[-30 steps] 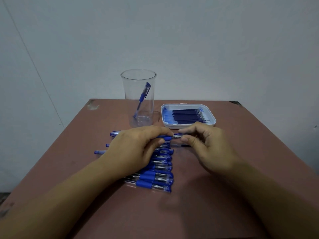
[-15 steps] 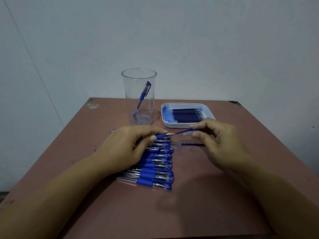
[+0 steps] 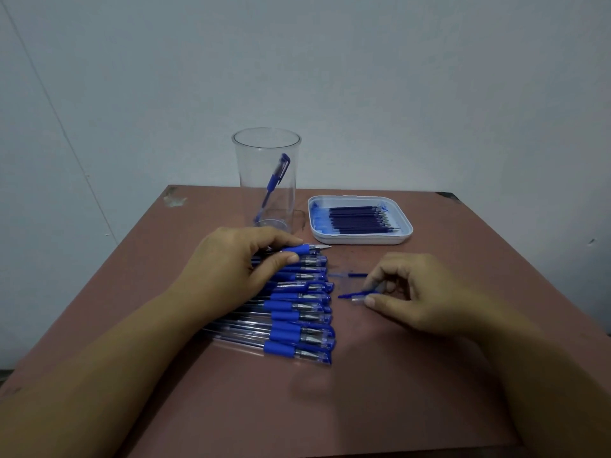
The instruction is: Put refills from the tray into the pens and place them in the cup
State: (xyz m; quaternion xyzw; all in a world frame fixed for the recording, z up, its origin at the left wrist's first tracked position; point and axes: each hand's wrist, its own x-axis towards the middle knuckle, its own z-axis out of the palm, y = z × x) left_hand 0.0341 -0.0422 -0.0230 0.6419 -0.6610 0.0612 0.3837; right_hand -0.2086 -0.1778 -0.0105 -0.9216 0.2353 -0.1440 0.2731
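Observation:
My left hand point(image 3: 238, 269) grips an uncapped blue pen point(image 3: 304, 249) by its rubber grip, tip pointing right, above a row of several capped blue pens point(image 3: 297, 312). My right hand point(image 3: 413, 292) pinches the clear pen cap with its blue clip point(image 3: 358, 295) low over the table, to the right of the row. Another small blue piece point(image 3: 353, 275) lies on the table just behind it. A white tray point(image 3: 406, 233) holding several dark blue refills point(image 3: 357, 219) sits at the back right. The clear cup point(image 3: 266, 183) behind my left hand holds one blue pen point(image 3: 272, 185).
The brown table point(image 3: 363, 391) ends at its far edge near the wall, with a chipped patch point(image 3: 173, 198) at the back left corner. My forearms cross the front half of the table.
My right hand pulled the cap off the pen and carried it right and down toward the table. My left hand kept hold of the pen, whose tip now shows bare.

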